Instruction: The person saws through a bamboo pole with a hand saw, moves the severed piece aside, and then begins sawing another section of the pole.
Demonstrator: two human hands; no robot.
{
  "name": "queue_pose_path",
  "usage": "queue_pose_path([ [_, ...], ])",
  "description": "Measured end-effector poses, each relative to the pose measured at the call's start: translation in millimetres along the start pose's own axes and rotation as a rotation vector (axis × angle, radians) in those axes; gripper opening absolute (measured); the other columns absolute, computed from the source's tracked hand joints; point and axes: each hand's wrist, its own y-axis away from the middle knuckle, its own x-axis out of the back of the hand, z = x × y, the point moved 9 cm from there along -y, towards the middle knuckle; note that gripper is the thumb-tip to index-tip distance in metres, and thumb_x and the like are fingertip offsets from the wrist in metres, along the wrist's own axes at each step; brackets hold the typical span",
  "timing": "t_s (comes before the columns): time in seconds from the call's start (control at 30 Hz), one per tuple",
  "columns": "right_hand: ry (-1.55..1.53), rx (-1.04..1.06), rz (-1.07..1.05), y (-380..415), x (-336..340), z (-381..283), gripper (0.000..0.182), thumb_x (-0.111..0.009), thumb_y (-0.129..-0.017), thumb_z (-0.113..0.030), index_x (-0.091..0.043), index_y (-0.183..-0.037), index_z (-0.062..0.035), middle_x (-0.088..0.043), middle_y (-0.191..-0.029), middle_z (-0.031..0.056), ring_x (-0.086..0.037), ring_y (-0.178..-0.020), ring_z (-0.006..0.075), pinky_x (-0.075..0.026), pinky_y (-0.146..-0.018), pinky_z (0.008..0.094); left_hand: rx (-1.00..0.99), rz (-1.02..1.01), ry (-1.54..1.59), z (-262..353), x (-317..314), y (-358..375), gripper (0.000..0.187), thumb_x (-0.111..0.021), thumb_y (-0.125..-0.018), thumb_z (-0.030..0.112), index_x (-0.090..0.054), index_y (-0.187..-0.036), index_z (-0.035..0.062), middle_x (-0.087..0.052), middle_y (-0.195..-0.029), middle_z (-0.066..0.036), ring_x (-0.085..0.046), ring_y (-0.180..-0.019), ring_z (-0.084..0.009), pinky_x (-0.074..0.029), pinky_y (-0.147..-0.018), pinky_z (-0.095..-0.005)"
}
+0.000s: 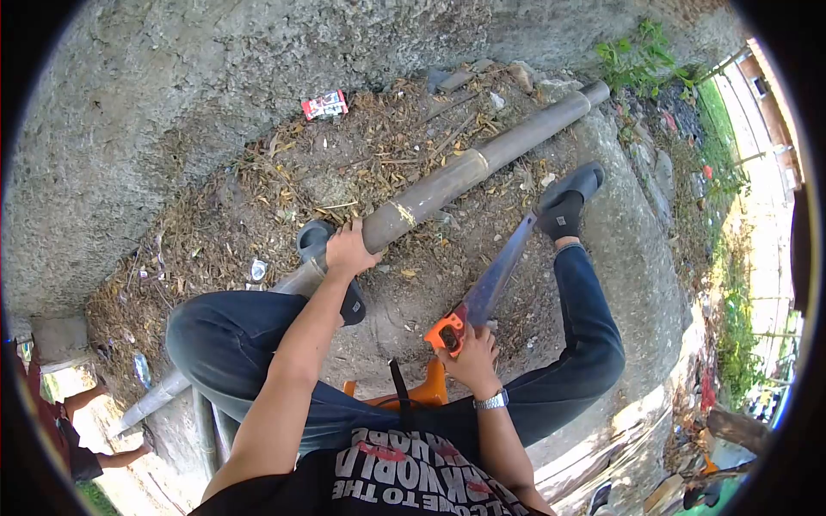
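A long grey-brown bamboo pole [439, 185] with ringed joints lies diagonally over the ground, from the upper right down toward my left leg. My left hand [348, 249] is closed over the pole near my left foot, thumb on one side and fingers on the other. Between my knees, my right hand [473, 357] is closed on the orange handle of a handsaw [499, 275]. The saw's blade points up and right, its tip close to my right shoe, apart from the pole. Part of the handle is covered by my fingers.
Beneath me is an orange seat [426, 391]. A rough concrete wall [215, 69] rises ahead, with a red wrapper [324, 105] at its base. Dry leaves and stones litter the dirt. A pale pole section [159, 402] extends lower left, near another person's arm [82, 400].
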Motion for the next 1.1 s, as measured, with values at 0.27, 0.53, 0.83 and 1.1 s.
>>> queue_pose_path([
  [0.27, -0.717, 0.976, 1.025, -90, 278, -224, 0.038, -0.063, -0.097, -0.024, -0.059, -0.123, 0.0033, -0.052, -0.138, 0.0244, -0.053, -0.128, 0.0378, -0.038, -0.112, 0.0505, 0.029, -0.048, 0.067, -14, -12, -14, 0.095, -0.092, -0.063, 0.043, -0.053, -0.14, 0.0034, -0.068, -0.127, -0.02, -0.068, -0.119, -0.0351, -0.057, -0.101, -0.0434],
  [0.53, -0.06, 0.709, 0.55, -348, 28, -209, 0.031, -0.069, -0.095, -0.035, -0.061, -0.111, -0.01, -0.053, -0.131, 0.0152, -0.048, -0.126, 0.0379, -0.033, -0.109, 0.0604, 0.071, -0.267, 0.113, -23, -16, -46, 0.093, -0.092, -0.064, 0.039, -0.054, -0.139, -0.0004, -0.07, -0.121, -0.022, -0.07, -0.114, -0.0383, -0.06, -0.095, -0.0441],
  [0.83, -0.439, -0.254, 1.071, -311, 75, -87, 0.066, -0.085, -0.08, -0.027, -0.05, -0.132, -0.0065, -0.047, -0.138, 0.0207, -0.055, -0.122, 0.0374, -0.041, -0.108, 0.05, -0.023, -0.021, 0.116, -11, -8, -26, 0.095, -0.091, -0.066, 0.045, -0.051, -0.142, 0.0038, -0.065, -0.13, -0.021, -0.065, -0.124, -0.0357, -0.052, -0.108, -0.0443],
  [1.1, -1.688, -0.286, 0.206, -405, 3, -37, 0.098, -0.094, -0.075, -0.043, -0.046, -0.151, -0.0035, -0.056, -0.147, 0.0129, -0.055, -0.131, 0.0281, -0.045, -0.11, 0.0492, -0.01, 0.023, -0.017, 10, -23, -36, 0.108, -0.094, -0.066, 0.041, -0.039, -0.154, 0.0081, -0.063, -0.135, -0.023, -0.063, -0.126, -0.0414, -0.052, -0.107, -0.0468],
])
